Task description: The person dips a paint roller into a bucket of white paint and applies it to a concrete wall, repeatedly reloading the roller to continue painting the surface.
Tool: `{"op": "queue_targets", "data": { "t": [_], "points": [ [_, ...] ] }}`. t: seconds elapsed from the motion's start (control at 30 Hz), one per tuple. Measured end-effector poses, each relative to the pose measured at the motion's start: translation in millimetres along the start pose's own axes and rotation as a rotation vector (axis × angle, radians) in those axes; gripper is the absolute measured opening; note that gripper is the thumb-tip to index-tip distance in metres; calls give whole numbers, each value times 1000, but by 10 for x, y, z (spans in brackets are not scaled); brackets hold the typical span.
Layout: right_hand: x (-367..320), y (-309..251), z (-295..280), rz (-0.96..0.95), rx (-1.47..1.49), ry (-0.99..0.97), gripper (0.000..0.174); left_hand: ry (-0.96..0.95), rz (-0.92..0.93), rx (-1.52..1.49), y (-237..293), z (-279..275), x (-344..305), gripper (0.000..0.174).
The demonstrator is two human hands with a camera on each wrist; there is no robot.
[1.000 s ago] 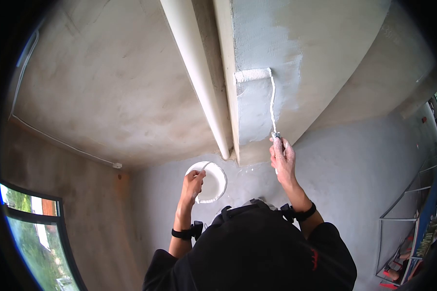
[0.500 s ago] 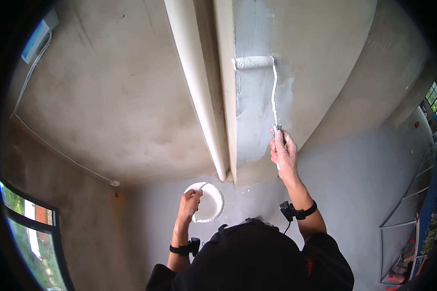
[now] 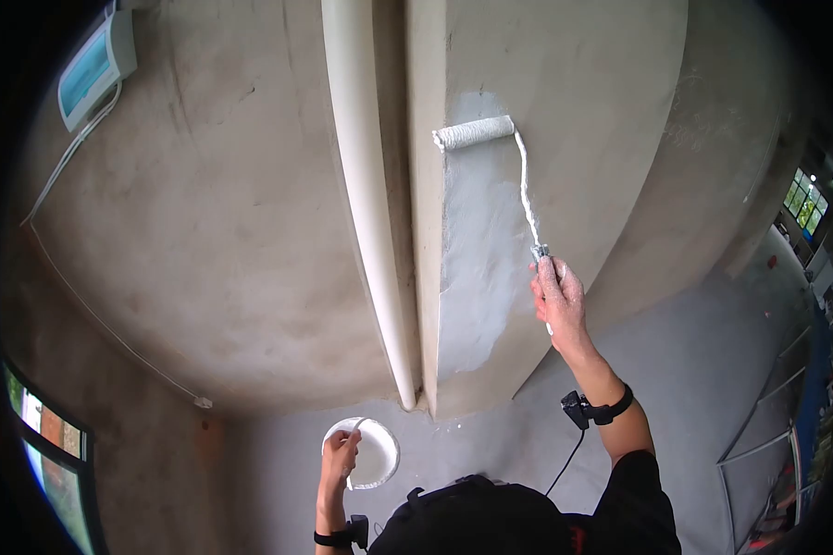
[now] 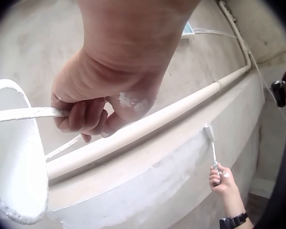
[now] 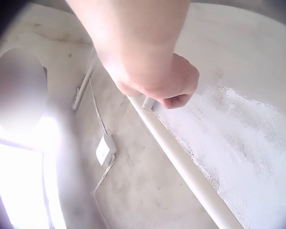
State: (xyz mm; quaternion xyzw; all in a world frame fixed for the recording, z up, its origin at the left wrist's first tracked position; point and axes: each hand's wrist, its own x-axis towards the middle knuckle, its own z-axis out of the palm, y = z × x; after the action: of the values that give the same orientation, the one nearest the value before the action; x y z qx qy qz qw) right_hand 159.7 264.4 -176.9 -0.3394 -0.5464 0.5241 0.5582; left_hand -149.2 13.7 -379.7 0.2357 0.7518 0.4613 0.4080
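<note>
My right hand (image 3: pixel 565 301) grips the handle of a paint roller, its fingers curled round it and spotted with white paint. The white roller sleeve (image 3: pixel 475 135) lies at the upper part of a wet, light-grey painted patch (image 3: pixel 472 268) on the column, its left end at the column's edge. Lower down, my left hand (image 3: pixel 341 453) holds a white bucket (image 3: pixel 394 453) by its bail handle (image 4: pixel 28 113). In the left wrist view the fingers curl round that handle, and the bucket hangs tilted beside them. The hand hides the roller's grip in the right wrist view.
A pale vertical pipe (image 3: pixel 361 166) runs just left of the column. A white electrical box (image 3: pixel 97 69) with cables hangs on the bare wall at upper left. A window (image 3: pixel 55 453) is at lower left, metal framing (image 3: pixel 759 453) at lower right.
The roller has travelled up the column, toward the top of the painted patch, and its sleeve now slants. The head view has tilted upward; the left hand still holds the bucket.
</note>
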Motion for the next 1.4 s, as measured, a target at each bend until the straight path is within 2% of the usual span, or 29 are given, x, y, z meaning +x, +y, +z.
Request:
{"op": "queue_targets", "data": {
  "t": [0.17, 0.2, 0.4, 0.43, 0.63, 0.67, 1.03, 1.13, 1.33, 1.4],
  "points": [
    [218, -334, 93, -70, -26, -19, 29, 4, 6, -14, 115, 32, -54, 26],
    [135, -129, 157, -85, -12, -21, 29, -2, 8, -27, -167, 8, 98, 26],
    [237, -324, 365, -96, 45, -3, 30, 12, 24, 19, -49, -6, -13, 31],
    [-162, 295, 453, -135, 74, 19, 30, -4, 61, 15, -721, -78, 286, 31],
    [-67, 369, 409, -102, 135, 2, 30, -5, 23, -19, -355, -54, 132, 31],
    [-296, 671, 415, -103, 130, 7, 30, -8, 41, -12, -681, -78, 248, 31],
    [-540, 1084, 382, 16, 192, 39, 27, -1, 48, 28, -355, -51, 211, 28],
    [-549, 1009, 353, -2, 228, 79, 25, -12, 38, 2, -342, -64, 204, 32],
    [-405, 699, 246, -115, 178, 136, 30, -28, 57, 3, -377, -84, 156, 28],
    [-337, 656, 234, -112, 171, 128, 30, -23, 68, -1, -426, -86, 167, 33]
  ]
}}
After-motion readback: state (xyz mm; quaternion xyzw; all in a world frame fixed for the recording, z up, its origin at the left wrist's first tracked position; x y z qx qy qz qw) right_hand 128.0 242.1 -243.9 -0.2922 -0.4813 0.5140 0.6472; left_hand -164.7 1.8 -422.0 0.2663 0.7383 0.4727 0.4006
